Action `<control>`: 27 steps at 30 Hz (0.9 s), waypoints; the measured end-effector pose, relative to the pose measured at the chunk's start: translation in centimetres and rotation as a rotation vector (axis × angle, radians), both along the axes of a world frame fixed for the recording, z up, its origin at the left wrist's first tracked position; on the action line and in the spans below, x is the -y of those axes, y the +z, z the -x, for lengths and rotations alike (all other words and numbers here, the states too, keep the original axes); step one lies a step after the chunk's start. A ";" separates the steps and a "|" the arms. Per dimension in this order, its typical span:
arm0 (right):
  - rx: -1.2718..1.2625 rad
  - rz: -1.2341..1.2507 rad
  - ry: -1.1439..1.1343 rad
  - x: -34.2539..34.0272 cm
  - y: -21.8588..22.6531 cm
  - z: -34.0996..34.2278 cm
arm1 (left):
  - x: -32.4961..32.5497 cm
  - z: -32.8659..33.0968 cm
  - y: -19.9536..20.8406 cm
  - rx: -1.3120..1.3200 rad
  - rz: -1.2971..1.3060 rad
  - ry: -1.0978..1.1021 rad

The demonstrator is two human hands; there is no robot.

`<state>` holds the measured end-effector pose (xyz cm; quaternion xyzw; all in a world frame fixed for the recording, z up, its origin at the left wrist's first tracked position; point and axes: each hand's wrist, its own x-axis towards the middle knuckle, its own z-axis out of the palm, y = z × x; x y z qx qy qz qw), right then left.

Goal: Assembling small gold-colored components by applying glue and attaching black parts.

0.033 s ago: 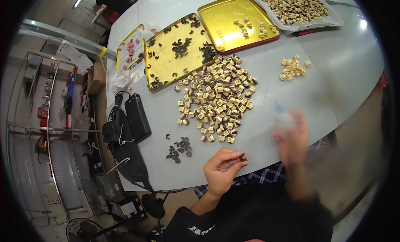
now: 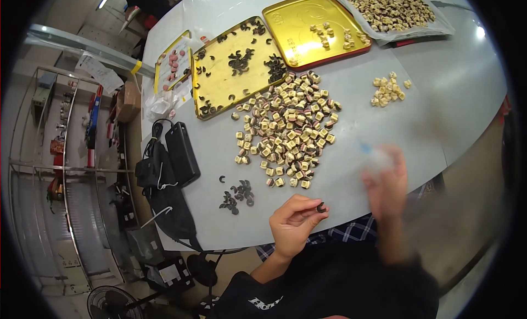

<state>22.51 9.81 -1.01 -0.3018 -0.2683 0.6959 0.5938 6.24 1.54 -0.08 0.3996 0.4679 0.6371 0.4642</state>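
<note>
Left hand (image 2: 293, 223): at the near edge of the surface (image 2: 439, 99), fingers curled in, pinching a small dark piece (image 2: 320, 208) between thumb and fingertips.
Right hand (image 2: 387, 179): raised above the surface to the right, badly blurred; it seems to hold a pale thing with a blue tip, but I cannot tell whether the fingers are closed on it.
Dark bits (image 2: 237, 195): a small cluster of curved black pieces lies on the surface just left of the left hand, with one stray piece beside it.
Black boxes (image 2: 181, 152): flat, oblong, with cords, at the left edge of the surface.
Main heap (image 2: 288, 129): many small cream-and-brown blocks spread out at the middle of the surface, beyond both hands.
Small heap (image 2: 388, 89): a handful of the same blocks, well apart to the right.
Near gold tray (image 2: 217, 91): square, shiny yellow, scattered with black curved pieces.
Far gold tray (image 2: 288, 20): same colour, holding a few cream blocks.
Narrow tray (image 2: 164, 80): yellow-rimmed, far left, with pink round pieces.
Clear bag (image 2: 439, 29): flat, at the far right, full of cream blocks.
</note>
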 end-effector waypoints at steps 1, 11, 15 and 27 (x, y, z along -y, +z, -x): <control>-0.015 -0.004 -0.024 -0.1 -0.1 0.0 | 0.0 0.0 0.0 0.021 0.021 -0.018; -0.242 -0.003 -0.027 -0.2 -1.2 0.2 | -0.5 0.3 0.1 0.027 0.036 -0.057; -0.263 0.095 -0.002 -0.5 -1.0 0.1 | -0.8 0.3 -0.2 -0.005 0.015 -0.081; -0.110 -0.028 0.045 0.1 -1.3 -0.4 | -0.8 0.2 -0.3 -0.056 -0.022 -0.072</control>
